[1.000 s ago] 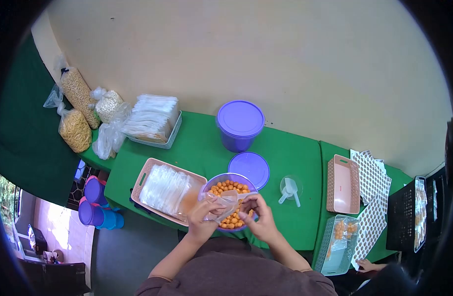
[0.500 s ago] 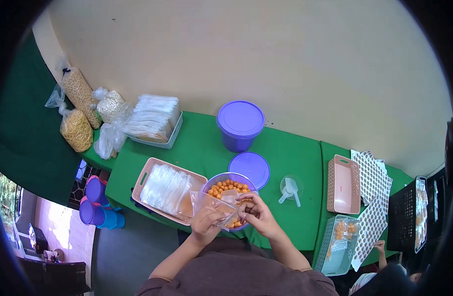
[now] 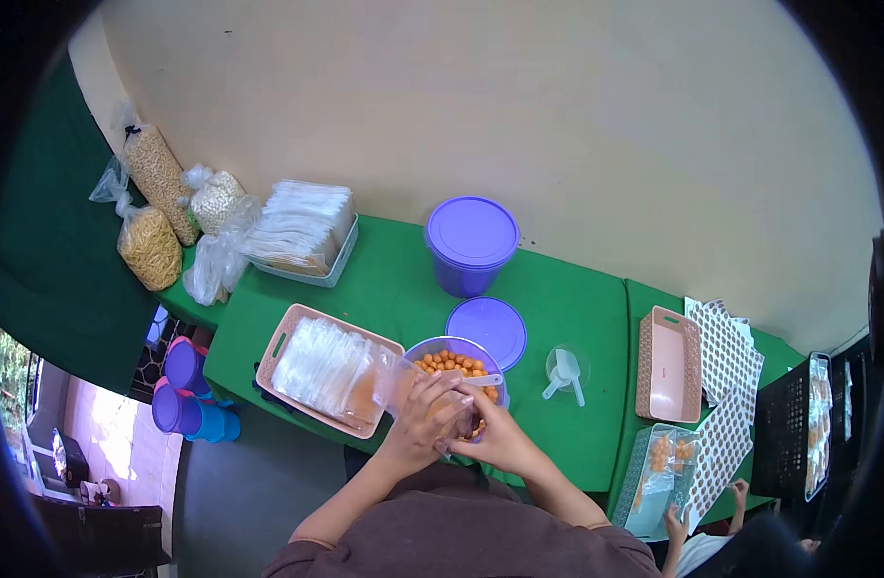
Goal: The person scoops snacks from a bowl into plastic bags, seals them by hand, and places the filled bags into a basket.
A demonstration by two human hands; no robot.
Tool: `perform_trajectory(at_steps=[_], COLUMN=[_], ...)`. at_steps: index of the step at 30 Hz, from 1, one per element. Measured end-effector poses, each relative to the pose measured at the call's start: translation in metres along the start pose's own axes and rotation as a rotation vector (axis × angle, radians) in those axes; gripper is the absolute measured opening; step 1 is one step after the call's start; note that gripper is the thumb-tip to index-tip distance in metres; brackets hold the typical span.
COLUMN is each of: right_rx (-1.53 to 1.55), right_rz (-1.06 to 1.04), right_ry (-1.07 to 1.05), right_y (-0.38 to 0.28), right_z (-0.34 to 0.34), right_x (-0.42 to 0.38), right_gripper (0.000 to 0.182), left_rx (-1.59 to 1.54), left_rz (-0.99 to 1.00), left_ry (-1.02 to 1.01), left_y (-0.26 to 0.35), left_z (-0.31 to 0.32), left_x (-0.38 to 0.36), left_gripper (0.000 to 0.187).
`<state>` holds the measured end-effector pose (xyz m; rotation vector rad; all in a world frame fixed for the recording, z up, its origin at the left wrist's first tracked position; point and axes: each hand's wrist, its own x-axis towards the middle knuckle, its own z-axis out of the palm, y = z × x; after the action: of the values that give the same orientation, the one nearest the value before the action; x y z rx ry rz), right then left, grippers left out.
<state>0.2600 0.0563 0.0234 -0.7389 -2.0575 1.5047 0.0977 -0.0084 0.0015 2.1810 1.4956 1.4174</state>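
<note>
Closer now, left hand [image 3: 422, 425] and right hand [image 3: 500, 441] touch, fingers seemingly clamped on a clear bag [image 3: 393, 383].

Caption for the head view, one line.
Both hands work a clear plastic bag over an open purple tub of round orange snacks.

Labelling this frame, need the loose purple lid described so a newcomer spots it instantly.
On the green cloth-covered table, find the closed purple plastic bucket near the wall. Between it and the open purple bucket of round orange snacks is the round purple lid. Unlike the closed bucket's similar top, it lies flat, off any bucket.
</note>
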Motion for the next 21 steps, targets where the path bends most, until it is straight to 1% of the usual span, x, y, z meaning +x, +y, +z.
perform_trajectory(at_steps=[1, 3, 4, 6, 7, 9, 10, 12, 13, 15, 16, 18, 19, 21], right_rx=[0.000, -0.010, -0.010, 0.032, 0.032, 0.044, 0.043, -0.012, -0.012, -0.090, -0.091, -0.167, -0.168, -0.123], right_rz=[0.001, 0.164, 0.165, 0.158, 0.158, 0.221, 0.222, 0.162, 0.164, 0.144, 0.145, 0.073, 0.072, 0.060], right_ry=[-0.001, -0.046, -0.046, 0.042, 0.043, 0.087, 0.085, 0.100, 0.100, 0.130, 0.132, 0.183, 0.182, 0.197], right_y=[0.000, -0.004, -0.003, 0.000, 0.004, 0.010, 0.009, 0.005, 0.004, 0.003, 0.001, -0.001, 0.001, 0.007], right_z=[0.000, 0.000, 0.000, 0.001, 0.002, 0.004, 0.004, 0.007, 0.008, 0.011, 0.010, 0.008, 0.008, 0.008], right_x=[-0.001, -0.001, 0.000, 0.000, 0.000, 0.001, 0.001, 0.001, 0.001, 0.002, 0.002, 0.001, 0.000, -0.003], right_gripper=[0.069, 0.073, 0.073, 0.068, 0.068, 0.059, 0.059, 0.051, 0.051, 0.048, 0.048, 0.049, 0.049, 0.047], left_rx=[-0.001, 0.022, 0.021, 0.095, 0.094, 0.077, 0.077, 0.067, 0.065, 0.123, 0.122, 0.146, 0.146, 0.234], left_rz=[-0.001, 0.007, 0.006, -0.024, -0.023, -0.042, -0.044, -0.093, -0.095, -0.087, -0.085, 0.029, 0.028, 0.107], left_ry=[0.001, -0.077, -0.077, -0.059, -0.059, -0.006, -0.005, -0.028, -0.029, -0.080, -0.080, -0.107, -0.105, -0.073], left_y=[-0.002, -0.008, -0.009, -0.010, -0.011, -0.011, -0.010, -0.007, -0.006, -0.005, -0.005, -0.004, -0.003, -0.002], left_z=[0.000, 0.001, 0.001, 0.002, 0.003, 0.006, 0.006, 0.004, 0.003, 0.001, 0.001, 0.003, 0.003, 0.006], left_x=[-0.001, -0.005, -0.006, -0.007, -0.008, -0.009, -0.009, -0.007, -0.005, -0.003, -0.003, -0.007, -0.009, -0.012], left_gripper=[0.066, 0.067, 0.067, 0.064, 0.064, 0.065, 0.065, 0.063, 0.063, 0.055, 0.055, 0.046, 0.046, 0.042])
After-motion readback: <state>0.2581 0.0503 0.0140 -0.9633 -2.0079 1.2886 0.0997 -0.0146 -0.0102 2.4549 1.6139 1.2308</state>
